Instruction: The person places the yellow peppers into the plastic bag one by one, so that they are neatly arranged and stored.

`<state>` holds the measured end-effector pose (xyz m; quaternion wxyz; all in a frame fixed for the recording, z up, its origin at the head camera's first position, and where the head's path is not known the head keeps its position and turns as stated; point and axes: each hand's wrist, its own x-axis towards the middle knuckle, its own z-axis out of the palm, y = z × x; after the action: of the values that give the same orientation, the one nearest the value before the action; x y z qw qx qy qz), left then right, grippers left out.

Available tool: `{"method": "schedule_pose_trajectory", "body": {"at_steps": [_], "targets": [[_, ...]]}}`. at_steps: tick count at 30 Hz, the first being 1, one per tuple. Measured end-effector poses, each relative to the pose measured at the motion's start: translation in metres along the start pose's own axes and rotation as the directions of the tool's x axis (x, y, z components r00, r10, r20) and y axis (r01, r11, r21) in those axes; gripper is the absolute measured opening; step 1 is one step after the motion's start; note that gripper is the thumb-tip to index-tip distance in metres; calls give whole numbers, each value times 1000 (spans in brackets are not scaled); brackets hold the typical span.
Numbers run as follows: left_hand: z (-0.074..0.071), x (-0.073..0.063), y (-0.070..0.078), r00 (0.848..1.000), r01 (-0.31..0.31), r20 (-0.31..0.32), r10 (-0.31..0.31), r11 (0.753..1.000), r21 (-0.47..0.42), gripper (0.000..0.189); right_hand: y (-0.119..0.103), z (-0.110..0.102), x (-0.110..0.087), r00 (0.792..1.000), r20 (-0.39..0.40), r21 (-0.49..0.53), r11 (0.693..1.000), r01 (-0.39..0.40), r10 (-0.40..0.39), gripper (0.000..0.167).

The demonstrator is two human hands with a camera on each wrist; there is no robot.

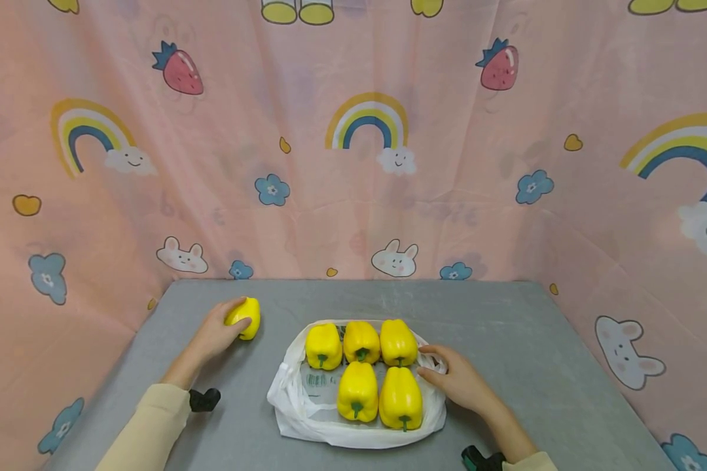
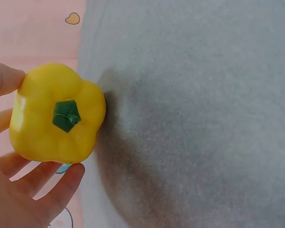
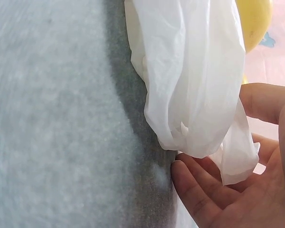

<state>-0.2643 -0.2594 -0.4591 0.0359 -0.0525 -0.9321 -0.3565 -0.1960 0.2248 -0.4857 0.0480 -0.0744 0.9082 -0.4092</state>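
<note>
At the table's left side, my left hand (image 1: 220, 330) grips a yellow bell pepper (image 1: 251, 319). The left wrist view shows this bell pepper (image 2: 38, 118) with its green stem toward the camera, fingers (image 2: 61, 187) and thumb around its sides. Near the middle is a white plastic bag (image 1: 289, 392), its mouth spread wide, with several yellow bell peppers (image 1: 357, 392) inside in two rows. My right hand (image 1: 462, 379) holds the bag's right edge. In the right wrist view, the thumb and fingers lie around a loose fold of the bag (image 3: 240, 156); some fingertips are hidden behind the plastic.
A grey table (image 1: 507, 327) carries everything. Pink printed cloth (image 1: 436, 216) hangs behind the table and along both sides. Each wrist wears a black strap, the left strap (image 1: 205, 400) close to the tabletop.
</note>
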Motion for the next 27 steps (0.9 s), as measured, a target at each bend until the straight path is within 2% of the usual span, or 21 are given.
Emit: {"method": "schedule_pose_trajectory", "body": {"at_steps": [9, 27], "targets": [[2, -4, 9, 999, -31, -31, 31, 1000, 0, 58, 0, -1, 0, 1000, 8, 5, 1000, 4, -4, 53], [12, -16, 42, 998, -62, -22, 63, 998, 15, 58, -1, -2, -1, 1000, 16, 14, 1000, 10, -10, 51]]}}
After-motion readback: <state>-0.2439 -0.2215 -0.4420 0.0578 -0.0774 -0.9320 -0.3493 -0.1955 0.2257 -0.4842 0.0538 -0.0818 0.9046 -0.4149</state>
